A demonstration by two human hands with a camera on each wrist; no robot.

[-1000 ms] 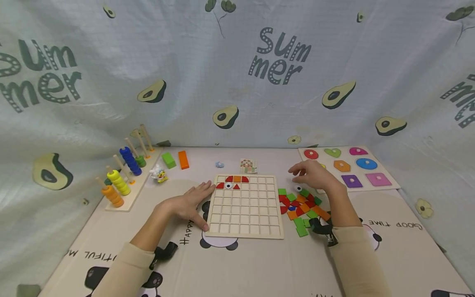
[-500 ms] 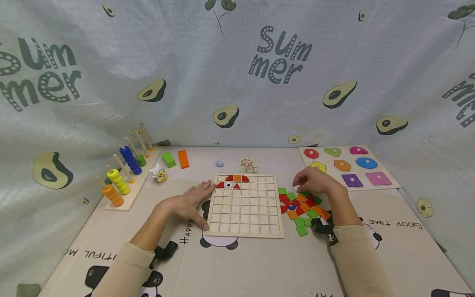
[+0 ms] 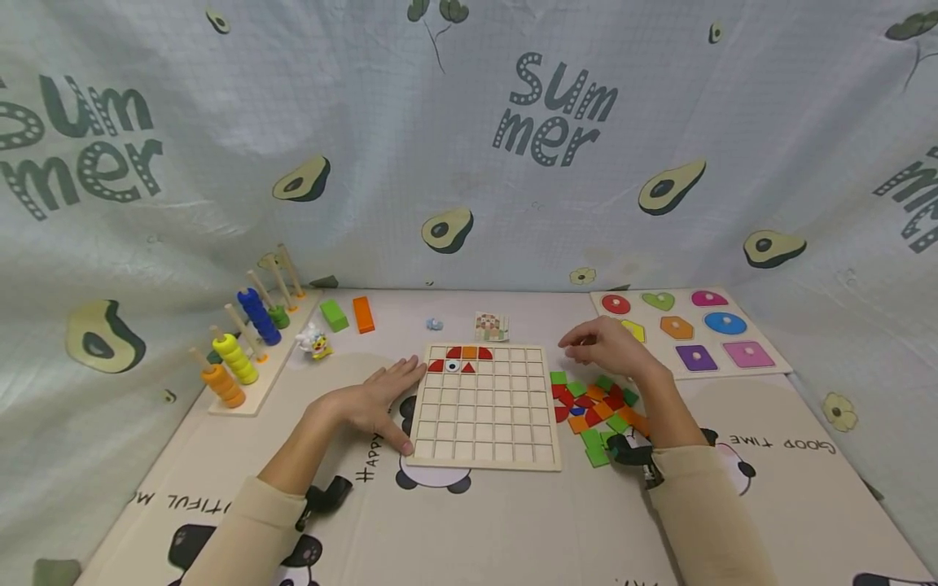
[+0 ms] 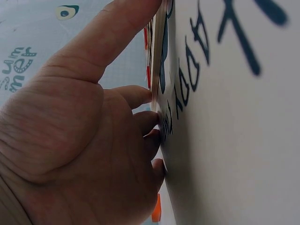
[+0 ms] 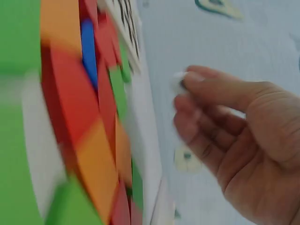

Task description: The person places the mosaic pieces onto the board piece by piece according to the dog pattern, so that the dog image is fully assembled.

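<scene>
My left hand [image 3: 372,404] rests along the left edge of a wooden grid board [image 3: 484,415], thumb at the near corner and fingertips at the upper side. In the left wrist view the board's edge [image 4: 159,44] meets the thumb and index finger. Red and orange tiles and a white eye disc [image 3: 453,366] lie in the board's top two rows. My right hand [image 3: 611,348] is raised over the table, right of the board. Its thumb and fingers pinch a small white disc with a dark spot [image 5: 179,83], partly covered by the thumb.
Loose coloured tiles [image 3: 589,407] spread right of the board. A shape puzzle board [image 3: 707,350] lies at the back right. A small picture card [image 3: 491,327] sits behind the grid. At left stand a ring stacker [image 3: 252,391], a toy figure [image 3: 315,342], a green block [image 3: 334,316] and an orange block [image 3: 363,315].
My right hand went down to the eye disc by the tile pile, took it, and has lifted it up and left towards the board. The left hand stays put.
</scene>
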